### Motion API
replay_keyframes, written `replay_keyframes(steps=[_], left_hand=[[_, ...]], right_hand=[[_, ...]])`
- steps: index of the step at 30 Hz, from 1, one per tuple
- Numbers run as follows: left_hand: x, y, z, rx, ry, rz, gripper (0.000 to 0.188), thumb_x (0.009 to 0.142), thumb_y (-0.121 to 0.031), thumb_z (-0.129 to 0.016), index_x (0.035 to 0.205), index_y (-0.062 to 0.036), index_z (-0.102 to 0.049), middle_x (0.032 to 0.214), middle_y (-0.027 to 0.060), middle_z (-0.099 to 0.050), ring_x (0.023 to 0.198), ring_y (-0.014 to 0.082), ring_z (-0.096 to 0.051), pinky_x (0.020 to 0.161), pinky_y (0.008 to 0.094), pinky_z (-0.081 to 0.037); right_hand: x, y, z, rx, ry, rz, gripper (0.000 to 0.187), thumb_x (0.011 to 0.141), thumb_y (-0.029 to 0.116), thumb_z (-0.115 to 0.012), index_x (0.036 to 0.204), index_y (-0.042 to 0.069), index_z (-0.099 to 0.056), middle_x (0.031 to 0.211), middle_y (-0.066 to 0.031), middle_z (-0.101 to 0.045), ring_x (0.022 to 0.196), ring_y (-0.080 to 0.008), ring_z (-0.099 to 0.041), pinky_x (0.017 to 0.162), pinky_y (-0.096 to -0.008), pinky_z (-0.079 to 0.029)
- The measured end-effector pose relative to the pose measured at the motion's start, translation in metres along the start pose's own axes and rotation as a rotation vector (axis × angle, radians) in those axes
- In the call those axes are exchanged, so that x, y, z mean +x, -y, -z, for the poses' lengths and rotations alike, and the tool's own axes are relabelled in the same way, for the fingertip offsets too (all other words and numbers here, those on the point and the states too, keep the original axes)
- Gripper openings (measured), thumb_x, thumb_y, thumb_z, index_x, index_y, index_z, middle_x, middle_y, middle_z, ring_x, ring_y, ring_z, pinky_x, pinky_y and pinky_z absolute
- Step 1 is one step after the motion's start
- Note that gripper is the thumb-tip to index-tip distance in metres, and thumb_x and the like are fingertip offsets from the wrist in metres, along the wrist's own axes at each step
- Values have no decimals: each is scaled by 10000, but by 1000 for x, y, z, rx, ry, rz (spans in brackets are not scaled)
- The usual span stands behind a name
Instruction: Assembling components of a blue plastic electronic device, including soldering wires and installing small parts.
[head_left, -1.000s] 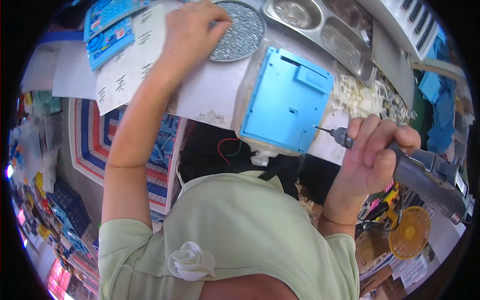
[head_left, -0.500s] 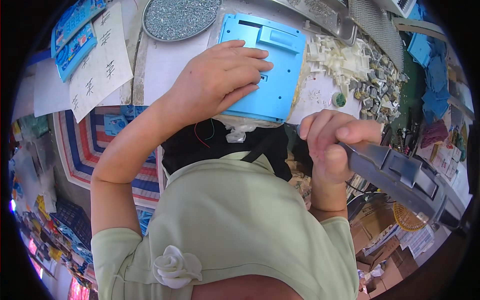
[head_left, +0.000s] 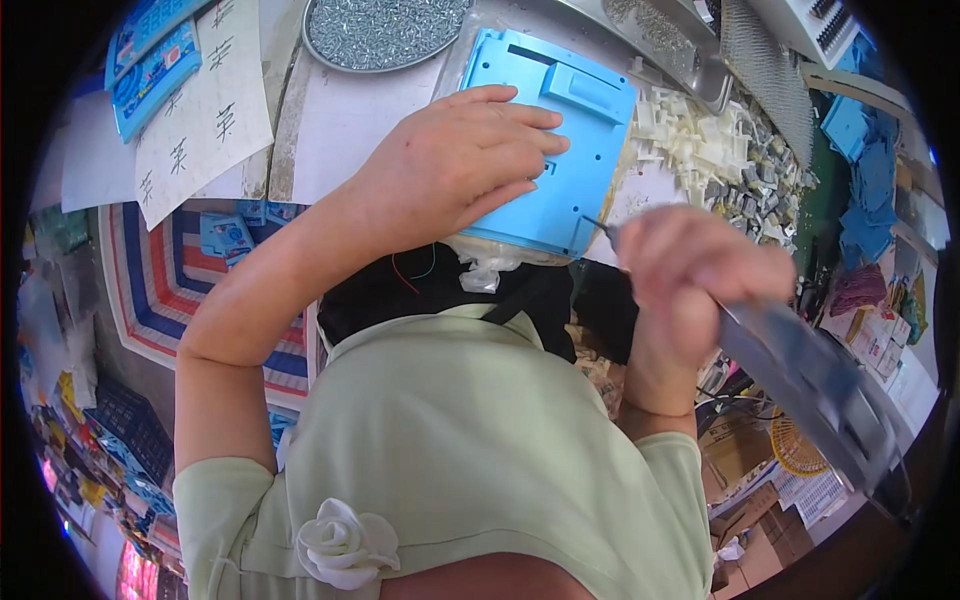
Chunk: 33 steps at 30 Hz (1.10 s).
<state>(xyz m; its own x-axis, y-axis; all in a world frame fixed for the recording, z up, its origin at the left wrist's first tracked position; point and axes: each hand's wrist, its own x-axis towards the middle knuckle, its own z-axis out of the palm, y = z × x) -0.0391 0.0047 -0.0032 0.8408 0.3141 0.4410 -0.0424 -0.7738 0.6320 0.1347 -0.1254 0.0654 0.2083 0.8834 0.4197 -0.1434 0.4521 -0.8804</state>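
Note:
A light-blue plastic casing (head_left: 590,130) lies back side up on the bench, with small round holes near its corners and a raised rectangular part near its far edge. My left hand (head_left: 475,150) rests flat across its left half, fingers stretched out. My right hand (head_left: 695,255), smeared by motion, is wrapped round a grey-black electric screwdriver (head_left: 800,370). Its thin bit points at the casing's near right corner, by a hole there; whether it touches, I cannot tell. Crumpled clear plastic (head_left: 487,272) sticks out from under the casing's near edge.
A round metal tray of screws (head_left: 385,35) stands at the far left of the casing. White plastic parts (head_left: 700,140) and small grey metal pieces (head_left: 775,180) are heaped to its right. A long metal tray (head_left: 655,35) lies behind them. A striped bag (head_left: 160,290) holds blue casings.
My right hand has brought the screwdriver's bit to the casing's near right corner. My left hand stays on the casing. The whole view has shifted slightly.

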Motion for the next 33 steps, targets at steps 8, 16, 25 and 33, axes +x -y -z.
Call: replay_keyframes(steps=[8,16,25,33], left_hand=[[-1,1,2,-59,15,42,152,856,-66,-736,988,-64,-662,1211,58,-719,1231,276,-637,1079,499,-458],[-1,1,1,-50,35,47,211,848,-67,-746,1040,-86,-661,1239,46,-706,1244,270,-627,1081,493,-456],[0,2,0,-46,52,71,207,842,-73,-750,1030,-88,-666,1248,43,-700,1258,251,-613,1081,479,-459],[1,1,5,-82,99,66,185,835,-78,-753,1000,-86,-670,1263,33,-693,1271,235,-603,1087,468,-451]], right_hand=[[7,-9,2,-118,134,56,289,905,158,-757,917,57,-487,600,-62,-545,493,-195,-541,510,-356,-520],[19,-19,16,-16,242,55,267,844,-13,-749,963,21,-513,608,-72,-554,515,-226,-563,522,-372,-529],[37,-30,31,-116,171,41,228,854,-17,-741,913,15,-523,641,-93,-581,569,-242,-594,597,-375,-549],[81,-30,56,147,-80,90,222,913,55,-713,933,33,-493,646,-73,-555,527,-194,-534,569,-385,-532]])
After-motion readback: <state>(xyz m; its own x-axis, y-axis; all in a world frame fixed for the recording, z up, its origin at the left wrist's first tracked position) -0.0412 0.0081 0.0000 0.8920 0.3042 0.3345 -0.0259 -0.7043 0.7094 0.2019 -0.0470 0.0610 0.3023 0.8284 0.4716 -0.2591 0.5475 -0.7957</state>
